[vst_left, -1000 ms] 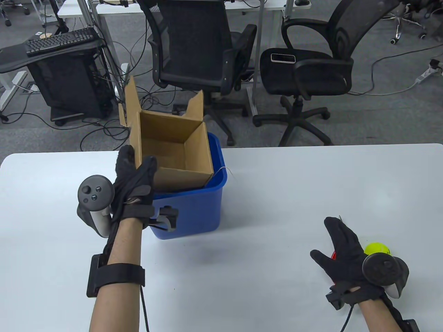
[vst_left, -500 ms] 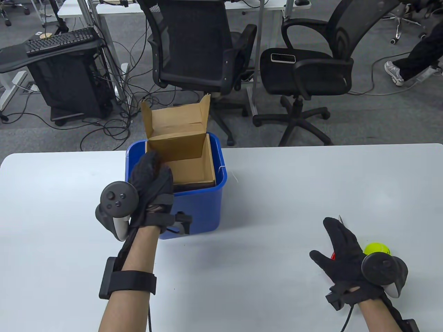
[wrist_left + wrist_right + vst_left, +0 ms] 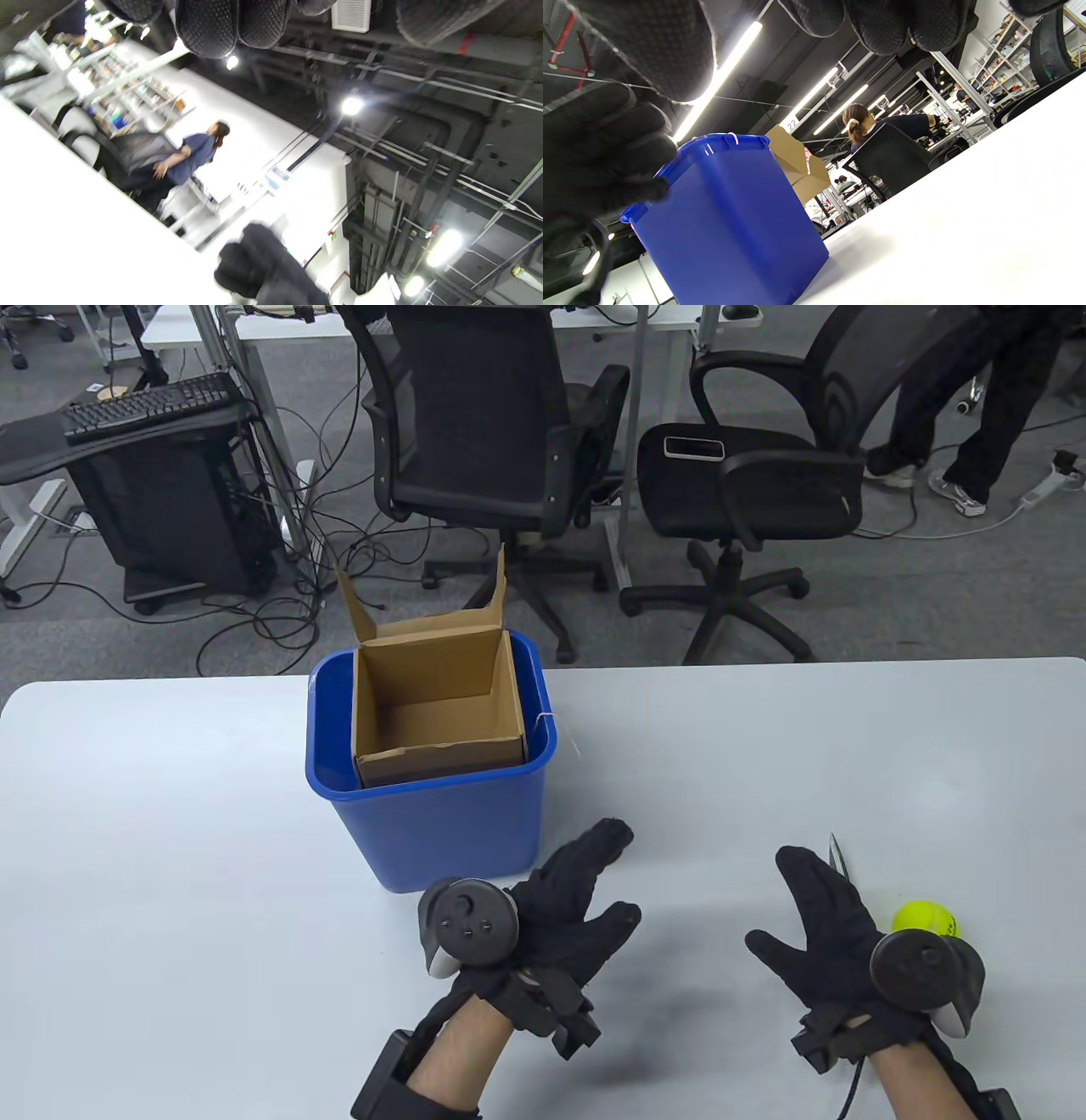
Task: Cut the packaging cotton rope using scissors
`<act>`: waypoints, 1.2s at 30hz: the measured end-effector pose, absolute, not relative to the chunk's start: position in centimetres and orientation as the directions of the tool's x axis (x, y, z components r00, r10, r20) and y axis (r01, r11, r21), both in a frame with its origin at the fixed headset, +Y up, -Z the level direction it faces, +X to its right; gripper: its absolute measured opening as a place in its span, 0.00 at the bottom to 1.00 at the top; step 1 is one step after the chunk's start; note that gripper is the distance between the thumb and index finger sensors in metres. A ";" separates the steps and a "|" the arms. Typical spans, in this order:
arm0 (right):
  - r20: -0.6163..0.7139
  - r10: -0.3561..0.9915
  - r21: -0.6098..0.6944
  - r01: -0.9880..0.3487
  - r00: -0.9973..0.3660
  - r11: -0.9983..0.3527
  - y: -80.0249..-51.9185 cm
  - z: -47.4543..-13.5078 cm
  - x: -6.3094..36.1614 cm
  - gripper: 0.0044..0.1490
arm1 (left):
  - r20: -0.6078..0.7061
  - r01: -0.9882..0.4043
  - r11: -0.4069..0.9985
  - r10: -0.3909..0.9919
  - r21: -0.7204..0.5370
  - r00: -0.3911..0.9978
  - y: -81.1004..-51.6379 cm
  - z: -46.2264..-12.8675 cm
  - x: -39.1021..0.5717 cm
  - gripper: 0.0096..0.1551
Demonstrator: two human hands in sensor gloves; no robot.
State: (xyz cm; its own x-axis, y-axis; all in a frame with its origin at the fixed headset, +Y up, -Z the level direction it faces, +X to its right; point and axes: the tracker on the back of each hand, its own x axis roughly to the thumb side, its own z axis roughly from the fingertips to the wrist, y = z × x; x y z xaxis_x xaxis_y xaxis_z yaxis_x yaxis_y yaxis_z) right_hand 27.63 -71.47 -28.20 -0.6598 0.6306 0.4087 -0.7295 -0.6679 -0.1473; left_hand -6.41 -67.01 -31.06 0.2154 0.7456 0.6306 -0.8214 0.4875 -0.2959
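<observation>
A blue bin (image 3: 441,823) stands on the white table (image 3: 170,831) with an open cardboard box (image 3: 437,721) inside it. A thin white piece of cotton rope (image 3: 548,718) hangs at the bin's right rim; rope bits also show on the rim in the right wrist view (image 3: 732,136). My left hand (image 3: 611,882) is open and empty, fingers spread, just right of the bin's front. My right hand (image 3: 785,908) is open and lies flat over the scissors; only their metal tip (image 3: 838,853) shows past the fingers.
A yellow tennis ball (image 3: 925,916) lies just right of my right hand. Two black office chairs (image 3: 509,415) stand beyond the table's far edge, and a person walks at the back right. In the right wrist view the bin (image 3: 725,220) is close on the left.
My left hand let go of the cardboard box, which now sits upright in the blue bin, and moved right and toward me to the table's middle. My right hand shifted slightly left.
</observation>
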 end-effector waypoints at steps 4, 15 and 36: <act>0.418 0.629 -0.141 -0.731 -0.655 -0.667 -71.5 -28.2 27.4 0.59 | 0.542 -0.796 0.486 0.803 -0.360 0.246 -70.7 -32.0 -7.5 0.44; 0.431 0.629 -0.116 -0.731 -0.647 -0.673 -72.0 -28.2 26.9 0.59 | 0.470 -0.838 0.450 0.838 -0.308 0.277 -72.9 -32.4 -10.3 0.44; 0.473 0.633 -0.102 -0.752 -0.613 -0.651 -71.9 -28.1 26.2 0.58 | 0.429 -0.877 0.366 0.878 -0.313 0.213 -72.6 -32.7 -10.7 0.44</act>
